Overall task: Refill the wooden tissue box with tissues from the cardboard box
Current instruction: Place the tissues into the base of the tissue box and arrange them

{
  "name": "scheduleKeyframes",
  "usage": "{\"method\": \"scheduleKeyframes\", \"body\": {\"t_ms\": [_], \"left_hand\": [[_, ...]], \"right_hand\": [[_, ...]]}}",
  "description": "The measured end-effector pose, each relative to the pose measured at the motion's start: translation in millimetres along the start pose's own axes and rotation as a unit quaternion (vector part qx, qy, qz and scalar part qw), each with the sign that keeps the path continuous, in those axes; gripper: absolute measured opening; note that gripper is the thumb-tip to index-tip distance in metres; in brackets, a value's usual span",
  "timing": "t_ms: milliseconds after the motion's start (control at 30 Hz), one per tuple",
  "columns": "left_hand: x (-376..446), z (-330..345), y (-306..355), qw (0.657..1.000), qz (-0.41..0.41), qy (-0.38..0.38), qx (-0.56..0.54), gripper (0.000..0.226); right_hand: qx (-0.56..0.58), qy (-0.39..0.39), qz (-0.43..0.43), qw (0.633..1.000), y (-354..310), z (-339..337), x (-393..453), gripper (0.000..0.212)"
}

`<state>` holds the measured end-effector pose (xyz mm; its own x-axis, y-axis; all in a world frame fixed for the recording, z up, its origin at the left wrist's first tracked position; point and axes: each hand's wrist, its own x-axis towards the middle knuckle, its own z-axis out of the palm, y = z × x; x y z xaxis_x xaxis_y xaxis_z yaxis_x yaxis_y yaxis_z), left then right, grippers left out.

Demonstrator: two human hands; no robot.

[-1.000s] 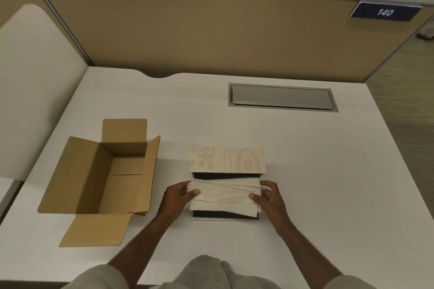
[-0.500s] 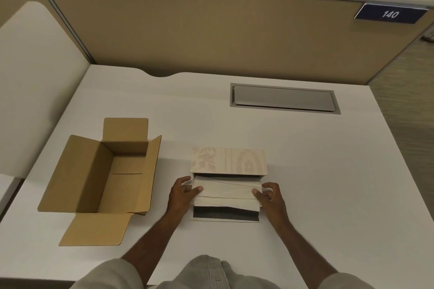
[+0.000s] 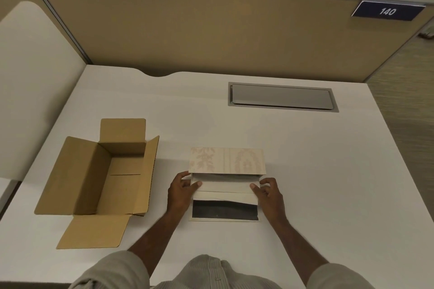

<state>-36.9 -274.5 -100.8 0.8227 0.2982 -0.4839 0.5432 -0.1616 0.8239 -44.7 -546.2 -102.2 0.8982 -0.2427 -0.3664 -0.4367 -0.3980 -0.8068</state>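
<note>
Pressing a stack of folded tissues (image 3: 224,189) into the wooden tissue box (image 3: 225,214) at desk centre, both hands engaged. Left hand (image 3: 180,191) curled against the stack's left end, thumb laid on top, fingers wrapped behind; right hand (image 3: 266,193) mirrored at the right end, fingers partly closed on the stack, not fully clenched. Stack seated toward the far side of the box, tucked under the edge of the patterned lid (image 3: 226,160), which lies angled back behind the opening.

Risks noted:
- Top sheets creasing or sliding askew if pushed down unevenly by one hand; near edge of stack already lying slightly crooked
- Stack catching on the lid edge and bunching rather than dropping flat
- Light box shifting on the smooth white desk (image 3: 305,171) under sideways pressure

Containers:
- Wooden tissue box: partly filled, dark bare interior showing along the near side
- Cardboard box (image 3: 94,173) to the left, well apart, flaps open, no tissues visible inside

Judged near completion; settling the stack and closing the lid outstanding
</note>
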Motion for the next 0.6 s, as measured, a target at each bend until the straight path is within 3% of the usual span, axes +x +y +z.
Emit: {"method": "scheduleKeyframes", "body": {"t_ms": [267, 433, 600], "left_hand": [[-2.3, 1.5, -4.1, 1.000, 0.012, 0.001, 0.003, 0.045], [0.4, 3.3, -3.8, 0.999, 0.025, 0.008, 0.043, 0.050], [-0.8, 5.7, -2.8, 0.985, 0.066, 0.060, 0.151, 0.078]], "right_hand": [[-0.001, 0.049, -0.056, 0.997, 4.3, 1.6, -0.8, 0.034], [-0.047, 0.050, -0.028, 0.997, 6.3, 5.7, 5.7, 0.037], [-0.094, 0.097, -0.037, 0.990, 3.5, 5.4, 6.9, 0.047]]}}
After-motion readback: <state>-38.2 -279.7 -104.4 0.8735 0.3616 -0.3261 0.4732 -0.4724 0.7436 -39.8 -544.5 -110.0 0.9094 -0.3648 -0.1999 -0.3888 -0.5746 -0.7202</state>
